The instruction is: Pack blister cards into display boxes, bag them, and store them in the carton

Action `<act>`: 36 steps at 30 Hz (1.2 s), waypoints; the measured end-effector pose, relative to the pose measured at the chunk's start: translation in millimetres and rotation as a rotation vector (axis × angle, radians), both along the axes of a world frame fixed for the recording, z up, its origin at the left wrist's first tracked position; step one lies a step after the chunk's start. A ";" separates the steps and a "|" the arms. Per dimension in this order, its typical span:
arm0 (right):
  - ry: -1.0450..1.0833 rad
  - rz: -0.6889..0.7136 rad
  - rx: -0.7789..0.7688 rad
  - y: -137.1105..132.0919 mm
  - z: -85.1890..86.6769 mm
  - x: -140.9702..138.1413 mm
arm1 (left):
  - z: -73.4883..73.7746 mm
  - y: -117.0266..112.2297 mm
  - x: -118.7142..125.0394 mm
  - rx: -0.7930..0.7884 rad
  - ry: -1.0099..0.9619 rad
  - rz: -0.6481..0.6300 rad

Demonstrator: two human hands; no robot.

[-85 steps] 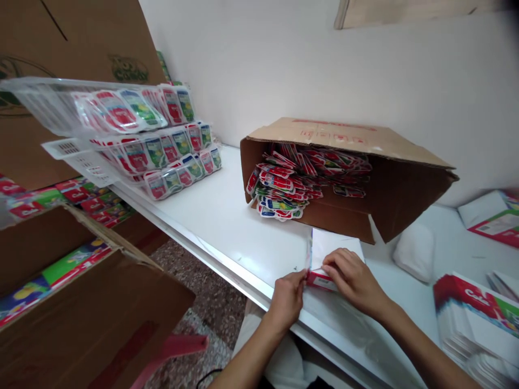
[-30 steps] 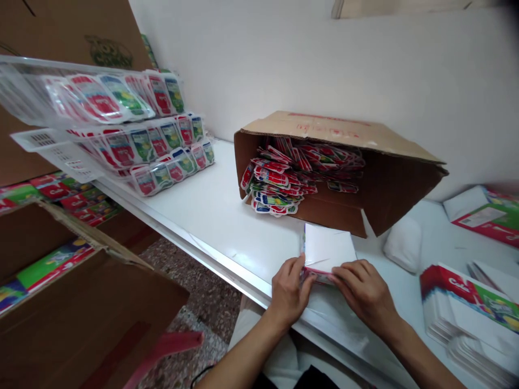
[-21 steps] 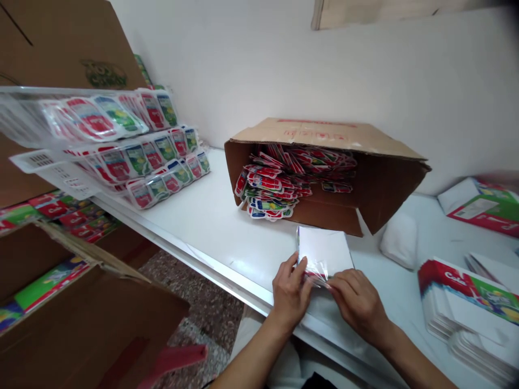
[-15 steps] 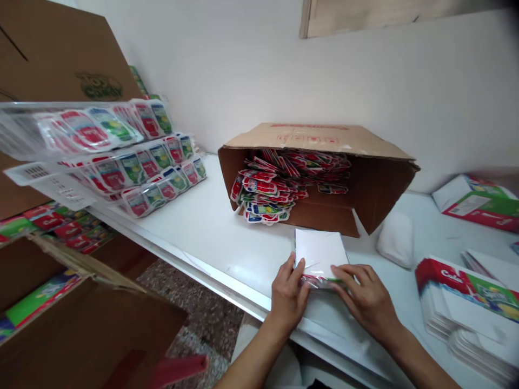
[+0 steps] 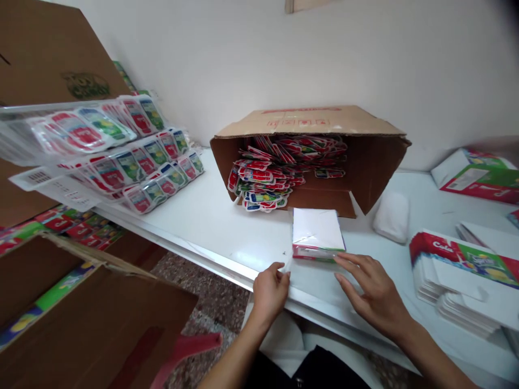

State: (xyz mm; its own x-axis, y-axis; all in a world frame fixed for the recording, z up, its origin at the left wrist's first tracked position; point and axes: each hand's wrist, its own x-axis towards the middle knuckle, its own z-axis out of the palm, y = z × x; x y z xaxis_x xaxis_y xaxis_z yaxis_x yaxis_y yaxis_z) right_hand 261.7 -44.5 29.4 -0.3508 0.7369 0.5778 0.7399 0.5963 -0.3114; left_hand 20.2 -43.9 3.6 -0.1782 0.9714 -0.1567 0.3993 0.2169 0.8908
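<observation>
A small white box (image 5: 317, 231) with a red and green near side lies on the white table (image 5: 211, 221), in front of the tipped carton. My right hand (image 5: 375, 294) is open with its fingers spread, and the fingertips touch the box's near right corner. My left hand (image 5: 270, 289) sits at the table's front edge, a little left of the box. Its fingers are curled in a pinch on the corner of a clear plastic sheet (image 5: 312, 281) that lies flat between my hands.
A cardboard carton (image 5: 365, 162) lies on its side, with several red, green and blue packets spilling out. Stacked clear trays of packets (image 5: 121, 151) stand at left, above an open carton (image 5: 93, 313). Flat printed cartons (image 5: 462, 265) and a white pouch (image 5: 391, 216) lie at right.
Both hands have come off the box's near end and drawn back toward me. The left hand has dropped to the table edge. The box lies a little farther from me.
</observation>
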 end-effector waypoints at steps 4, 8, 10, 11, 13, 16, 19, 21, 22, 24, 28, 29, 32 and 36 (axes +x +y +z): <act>0.030 0.072 -0.085 -22.2 -3.4 -20.5 | -3.8 -17.4 -4.0 -0.115 -0.205 0.013; 0.079 0.151 -0.239 -27.1 -9.0 -51.3 | 0.1 -22.2 0.0 -0.216 -0.424 0.035; 0.125 0.160 -0.356 -26.4 -12.2 -64.1 | 2.0 -23.0 0.0 -0.264 -0.522 0.048; 0.144 0.160 -0.422 -25.8 -13.9 -69.5 | 2.4 -23.4 -0.6 -0.284 -0.565 0.054; 0.162 0.158 -0.547 -24.7 -17.0 -78.6 | 2.0 -24.3 -1.7 -0.305 -0.634 0.071; 0.154 0.137 -0.651 -23.7 -19.4 -88.9 | 1.2 -26.1 -1.8 -0.302 -0.698 0.085; 0.124 0.112 -0.653 -23.2 -18.8 -95.6 | 2.5 -27.6 0.3 -0.294 -0.737 0.062; 0.086 0.100 -0.630 -22.5 -17.9 -97.8 | 3.8 -28.1 1.9 -0.289 -0.753 0.048; 0.063 0.095 -0.622 -21.9 -17.7 -98.5 | 4.1 -28.1 2.6 -0.287 -0.757 0.045; 0.017 0.094 -0.627 -19.8 -17.8 -99.7 | 3.4 -27.7 3.9 -0.285 -0.756 0.044; -0.046 0.148 -0.592 -15.4 -16.9 -103.1 | -2.8 -24.3 5.8 -0.273 -0.720 0.053; -0.048 0.180 -0.555 -16.2 -15.2 -102.4 | -4.6 -22.7 5.8 -0.263 -0.706 0.057; -0.029 0.345 -0.478 -31.1 -5.4 -85.8 | -7.8 -17.1 2.9 -0.236 -0.651 0.078; -0.002 0.403 -0.422 -80.2 5.8 -19.5 | -6.8 -11.9 -7.6 -0.257 -0.559 0.044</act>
State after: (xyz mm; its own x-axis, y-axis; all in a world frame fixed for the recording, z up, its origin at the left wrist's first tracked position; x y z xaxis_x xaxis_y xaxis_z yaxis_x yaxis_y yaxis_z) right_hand 242.2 -124.7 35.2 -0.6522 0.7111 0.2625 0.4810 0.6559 -0.5817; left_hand 12.6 -55.8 -3.2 -0.0402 0.8841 -0.4656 -0.1273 0.4577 0.8800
